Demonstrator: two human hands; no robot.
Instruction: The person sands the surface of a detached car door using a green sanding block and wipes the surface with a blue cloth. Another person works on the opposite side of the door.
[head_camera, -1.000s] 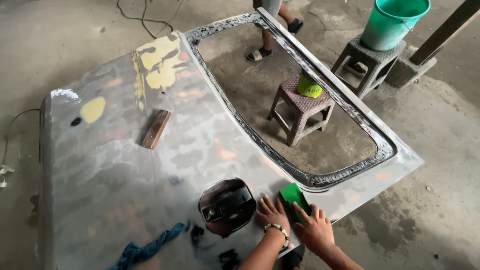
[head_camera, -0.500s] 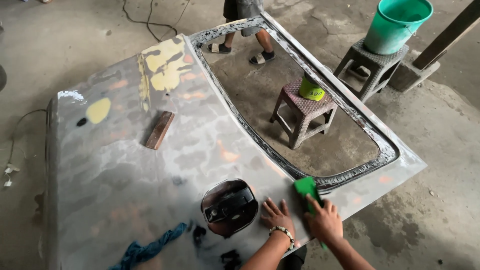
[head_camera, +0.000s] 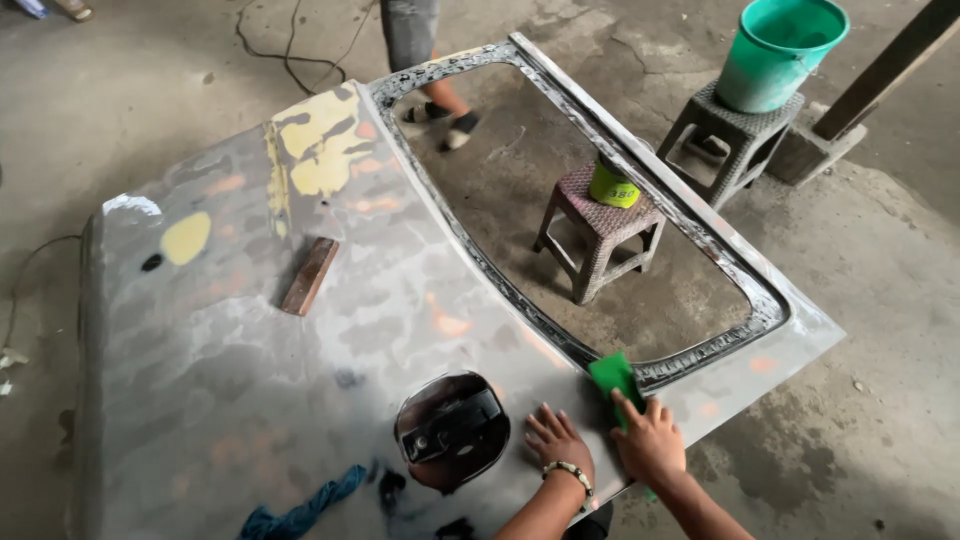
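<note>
- The right hand (head_camera: 652, 443) is pressed onto a green sanding pad (head_camera: 613, 378), which is gripped under the fingers and held flat against a bare metal car body panel (head_camera: 250, 370).
- The pad is placed at the lower corner of the panel's window opening (head_camera: 590, 230), just beside the dark, rough edge of that opening.
- The left hand (head_camera: 557, 442) is laid flat on the panel with fingers spread, nothing grasped; a beaded bracelet (head_camera: 572, 472) is worn at its wrist.
- Just left of that hand, a round recess with a dark handle part (head_camera: 453, 430) is seen in the panel.
- A blue rag (head_camera: 300, 512) lies near the panel's lower edge, and a wooden block (head_camera: 309, 275) rests higher up on the metal.
- Yellow filler patches (head_camera: 318, 140) are seen toward the top of the panel.
- Through the opening, a small stool (head_camera: 600, 235) bearing a yellow tin (head_camera: 613, 184) is visible on the concrete floor (head_camera: 880, 330).
- Further off, a green bucket (head_camera: 780, 50) stands on a grey stool (head_camera: 730, 135).
- Another person's legs in sandals (head_camera: 440, 100) are seen beyond the panel.
</note>
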